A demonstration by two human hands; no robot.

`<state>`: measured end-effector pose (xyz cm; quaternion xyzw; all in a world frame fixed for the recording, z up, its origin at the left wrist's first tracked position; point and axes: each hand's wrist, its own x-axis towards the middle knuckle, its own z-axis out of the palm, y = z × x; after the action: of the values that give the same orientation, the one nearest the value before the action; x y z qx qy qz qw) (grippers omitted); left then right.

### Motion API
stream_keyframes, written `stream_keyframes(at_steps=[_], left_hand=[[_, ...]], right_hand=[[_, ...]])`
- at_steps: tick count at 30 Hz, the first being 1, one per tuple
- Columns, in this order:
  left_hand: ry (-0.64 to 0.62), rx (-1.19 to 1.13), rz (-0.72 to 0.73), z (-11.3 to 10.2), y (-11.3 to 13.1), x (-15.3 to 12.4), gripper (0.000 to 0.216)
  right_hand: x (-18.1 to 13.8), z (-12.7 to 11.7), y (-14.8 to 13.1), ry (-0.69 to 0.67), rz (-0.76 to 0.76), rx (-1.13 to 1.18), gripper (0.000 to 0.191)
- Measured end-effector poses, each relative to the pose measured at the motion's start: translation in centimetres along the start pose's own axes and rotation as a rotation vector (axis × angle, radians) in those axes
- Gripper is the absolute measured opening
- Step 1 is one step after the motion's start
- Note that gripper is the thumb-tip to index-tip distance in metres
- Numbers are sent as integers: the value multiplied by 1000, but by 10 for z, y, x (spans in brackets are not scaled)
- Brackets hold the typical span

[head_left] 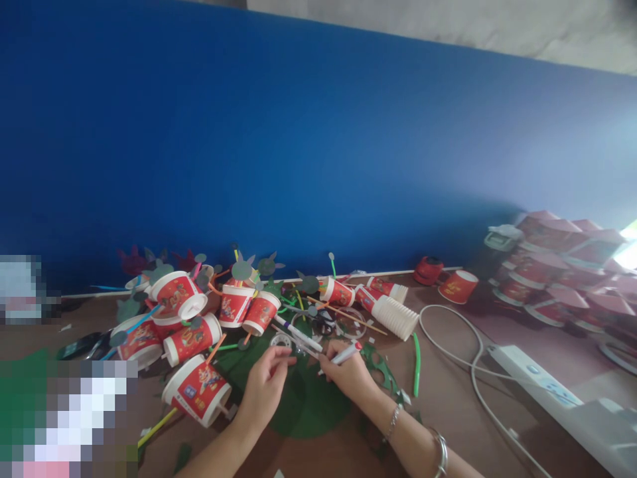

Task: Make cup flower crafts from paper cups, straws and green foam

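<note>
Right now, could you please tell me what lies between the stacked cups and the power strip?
In the head view, a looped pale cable lies between the stacked cups and the power strip.

A brown, flat table (448, 398) carries many things, and one of them is a dark green sheet with a curved near edge (306, 415). On the left of this sheet lie several red printed paper cups (196, 392), mostly tilted. To its right there are a bright green straw (417, 365) and, further away, a long white power strip (535, 378). Behind it, rightward, rests a nested stack of red paper cups with cream rims (395, 318), lying sideways.
</note>
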<state>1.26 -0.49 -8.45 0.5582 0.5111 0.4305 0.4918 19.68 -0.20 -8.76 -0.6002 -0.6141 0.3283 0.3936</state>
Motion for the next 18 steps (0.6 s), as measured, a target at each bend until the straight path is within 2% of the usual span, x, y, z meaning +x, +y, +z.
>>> stream_keyframes(at_steps=[18], left_hand=[[-19,59,-4,0,-3,1,23]], right_hand=[[-1,0,-2,-15,12,8,22]])
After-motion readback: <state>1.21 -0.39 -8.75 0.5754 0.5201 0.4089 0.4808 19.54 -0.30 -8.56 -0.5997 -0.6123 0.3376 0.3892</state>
